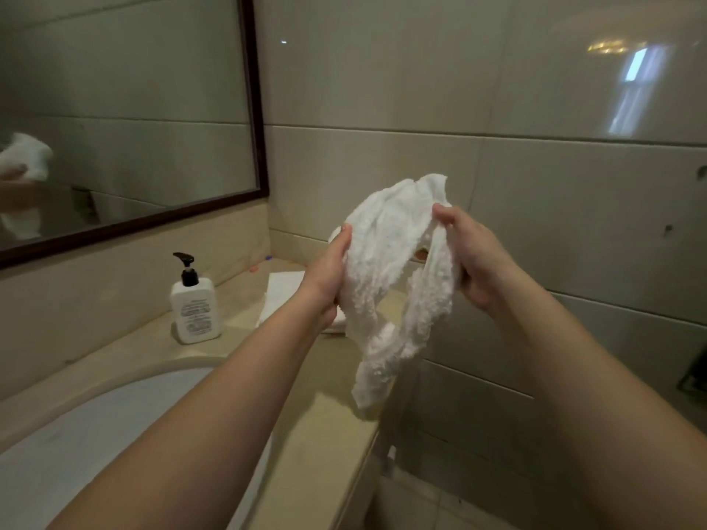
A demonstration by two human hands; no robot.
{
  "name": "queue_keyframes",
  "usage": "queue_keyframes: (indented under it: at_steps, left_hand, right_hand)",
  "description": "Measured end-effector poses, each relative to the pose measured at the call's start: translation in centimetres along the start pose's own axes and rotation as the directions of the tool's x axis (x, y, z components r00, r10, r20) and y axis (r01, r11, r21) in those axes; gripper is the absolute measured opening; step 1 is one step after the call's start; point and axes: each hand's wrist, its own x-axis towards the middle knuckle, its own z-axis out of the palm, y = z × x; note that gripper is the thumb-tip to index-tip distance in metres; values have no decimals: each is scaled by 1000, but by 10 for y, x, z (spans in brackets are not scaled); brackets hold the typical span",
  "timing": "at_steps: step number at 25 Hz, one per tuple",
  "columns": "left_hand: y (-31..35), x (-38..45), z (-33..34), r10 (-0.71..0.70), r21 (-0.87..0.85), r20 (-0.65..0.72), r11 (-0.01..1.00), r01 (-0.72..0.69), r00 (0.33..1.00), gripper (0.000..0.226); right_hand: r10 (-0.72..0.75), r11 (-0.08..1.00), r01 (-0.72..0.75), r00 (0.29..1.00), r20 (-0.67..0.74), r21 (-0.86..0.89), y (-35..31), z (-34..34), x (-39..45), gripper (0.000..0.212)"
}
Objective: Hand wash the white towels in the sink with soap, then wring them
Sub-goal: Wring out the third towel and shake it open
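A crumpled white towel [390,285] hangs in the air above the counter's right end, away from the sink. My left hand [325,277] grips its left side and my right hand [474,258] grips its right side, with the cloth spread between them. Its lower end dangles down past the counter edge. The white sink basin [76,434] lies at the lower left. A white soap bottle [196,307] with a black pump stands on the counter behind the sink. A second white towel [281,296] lies folded flat on the counter, partly behind my left hand.
The beige stone counter [306,445] ends at the right with a drop to the tiled floor [440,506]. A dark-framed mirror [126,109] hangs on the left wall. Tiled walls stand close behind. Small coloured items [260,263] sit in the back corner.
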Motion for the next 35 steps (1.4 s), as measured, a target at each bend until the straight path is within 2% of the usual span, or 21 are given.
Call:
queue_keyframes:
  at_steps: [2,4,6,7,8,9,10,12,16,18,20,22,24,27,29,32,33,35]
  left_hand:
    - [-3,16,17,-71,137,46,988,64,996,53]
    - [-5,25,40,-105,211,-2,972,103,994,51]
    - [-9,25,60,-29,164,-214,984,65,976,37]
    - [-11,23,68,79,151,-305,988,-34,949,27]
    - [-10,20,76,187,200,-309,971,-129,933,20]
    - [-10,17,84,261,250,-220,946,-205,940,19]
    - [-11,12,92,270,270,-99,934,-235,958,23]
    - [-4,6,106,188,289,50,937,-195,981,37]
    - [8,11,117,119,262,30,957,-123,992,50]
    - [6,13,123,109,267,8,958,-107,994,46]
    - [1,12,129,114,237,8,965,-113,993,37]
    - [-3,13,133,96,154,25,983,-99,995,35]
    - [-3,16,133,46,116,9,992,-47,999,33]
    - [0,19,128,-59,81,-63,995,64,996,33]
    - [-1,21,128,-141,111,-25,983,143,990,30]
    - [-3,14,135,-246,112,53,965,239,968,36]
    - [-4,14,138,-257,137,84,960,244,963,38]
    - [-4,15,139,-283,168,136,951,259,949,44]
  right_hand:
    - [-15,1000,15,1000,-25,-6,-6,-17,4,35]
    - [-31,999,29,998,-62,-31,-7,-27,7,31]
    - [-47,998,42,993,-108,-48,-5,-34,9,25]
    - [-54,997,47,990,-127,-56,-4,-38,9,25]
    - [-60,996,50,989,-139,-69,-2,-42,10,28]
    - [-63,995,52,987,-146,-81,0,-45,11,31]
    - [-65,994,51,986,-152,-94,2,-48,13,35]
    - [-79,990,59,985,-155,-126,6,-52,13,38]
    - [-113,985,95,985,-127,-146,13,-61,8,37]
    - [-108,987,90,985,-132,-136,14,-64,5,29]
    - [-48,998,54,990,-130,38,9,-69,1,18]
    - [43,979,-24,995,-91,202,5,-74,-1,30]
    - [71,987,-55,992,-102,152,5,-80,-1,36]
    - [48,995,-33,982,-181,90,10,-81,2,27]
    - [33,997,-15,975,-221,79,15,-83,3,20]
    - [-69,991,33,955,-288,-130,19,-84,4,19]
    - [-109,977,49,951,-290,-206,19,-85,5,21]
    - [-160,946,69,949,-271,-317,13,-84,6,36]
